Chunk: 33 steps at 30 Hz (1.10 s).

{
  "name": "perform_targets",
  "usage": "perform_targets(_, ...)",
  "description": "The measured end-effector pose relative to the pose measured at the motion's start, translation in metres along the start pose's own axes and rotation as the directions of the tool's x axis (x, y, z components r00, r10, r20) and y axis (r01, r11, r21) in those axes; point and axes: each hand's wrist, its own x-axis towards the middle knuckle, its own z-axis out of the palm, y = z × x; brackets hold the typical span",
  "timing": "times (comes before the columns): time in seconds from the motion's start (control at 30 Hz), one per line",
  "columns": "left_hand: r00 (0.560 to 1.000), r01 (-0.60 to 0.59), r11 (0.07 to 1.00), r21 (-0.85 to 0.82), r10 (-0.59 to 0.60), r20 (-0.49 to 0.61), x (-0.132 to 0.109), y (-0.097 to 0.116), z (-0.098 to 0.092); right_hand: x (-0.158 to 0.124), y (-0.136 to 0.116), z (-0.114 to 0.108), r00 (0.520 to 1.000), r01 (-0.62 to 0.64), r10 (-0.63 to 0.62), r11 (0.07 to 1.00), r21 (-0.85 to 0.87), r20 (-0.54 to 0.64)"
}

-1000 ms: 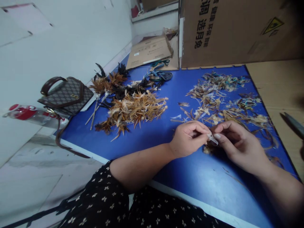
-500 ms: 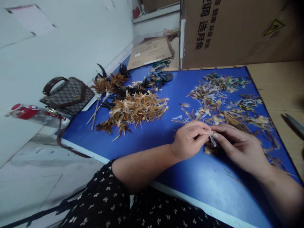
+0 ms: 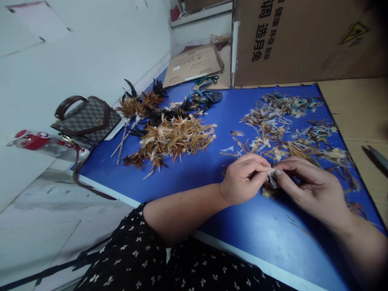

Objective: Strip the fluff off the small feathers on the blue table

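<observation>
My left hand (image 3: 245,179) and my right hand (image 3: 309,188) meet fingertip to fingertip above the blue table (image 3: 194,178). Between their pinched fingers is a small whitish, partly see-through piece (image 3: 272,180); its upper end is hidden by the fingertips. Behind and beneath the hands, loose feathers and fibre tufts (image 3: 280,151) lie scattered on the right half of the table. Left of them is a dense pile of brown and golden feathers (image 3: 177,135), with black feathers (image 3: 156,115) along its back.
A patterned handbag (image 3: 91,119) and a plastic bottle (image 3: 45,143) are at the left. Flat cardboard (image 3: 194,64) lies at the back beside a large carton (image 3: 303,44). Dark blades (image 3: 376,159) rest on cardboard at the right edge. Two sticks (image 3: 123,141) lie near the bag.
The fingers of my right hand have shifted slightly around the whitish piece, which shows a little differently between them. The whole view has moved slightly.
</observation>
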Motion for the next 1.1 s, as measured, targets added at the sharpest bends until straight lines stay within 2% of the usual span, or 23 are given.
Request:
perform_targets(0.1,0.997,-0.075,0.997,0.011,0.076,-0.014,0.003,0.000,0.000,0.001,-0.003,0.002,0.998,0.056,-0.058,0.997,-0.048,-0.040)
perform_targets(0.2,0.999,-0.049,0.998,0.033,0.049,0.007,0.003,0.001,-0.001,0.002,-0.008,0.003,0.993,0.087,-0.093,0.993,-0.078,-0.078)
perform_targets(0.33,0.999,0.041,0.996,0.078,-0.042,0.007,0.001,0.001,-0.002,0.001,-0.011,0.001,0.983,0.126,-0.143,0.982,-0.137,-0.119)
perform_targets(0.43,0.992,0.106,0.993,0.046,-0.102,-0.080,0.000,-0.003,0.000,0.001,-0.010,0.000,0.983,0.136,-0.155,0.976,-0.171,-0.100)
perform_targets(0.53,0.957,0.227,0.972,-0.056,-0.234,-0.172,-0.003,-0.010,0.005,0.002,-0.007,0.001,0.991,0.122,-0.130,0.979,-0.165,-0.035)
perform_targets(0.63,0.916,0.339,0.927,-0.158,-0.364,-0.169,-0.007,-0.015,0.011,0.001,-0.003,0.001,0.994,0.113,-0.112,0.984,-0.139,0.016)
perform_targets(0.7,0.907,0.361,0.914,-0.185,-0.390,-0.158,-0.009,-0.016,0.013,0.000,0.001,0.000,0.995,0.098,-0.101,0.982,-0.162,-0.010)
perform_targets(0.83,0.925,0.327,0.934,-0.142,-0.347,-0.154,-0.010,-0.013,0.013,-0.004,0.007,-0.003,0.995,-0.042,0.024,0.982,-0.183,-0.095)
perform_targets(0.97,0.967,0.212,0.973,-0.086,-0.222,-0.129,-0.008,-0.008,0.009,-0.005,0.005,0.002,0.979,-0.192,0.196,0.979,-0.063,0.059)
perform_targets(1.1,0.980,0.172,0.984,-0.054,-0.177,-0.093,-0.003,-0.003,0.004,-0.002,0.001,0.007,0.958,-0.249,0.245,0.969,0.005,0.151)
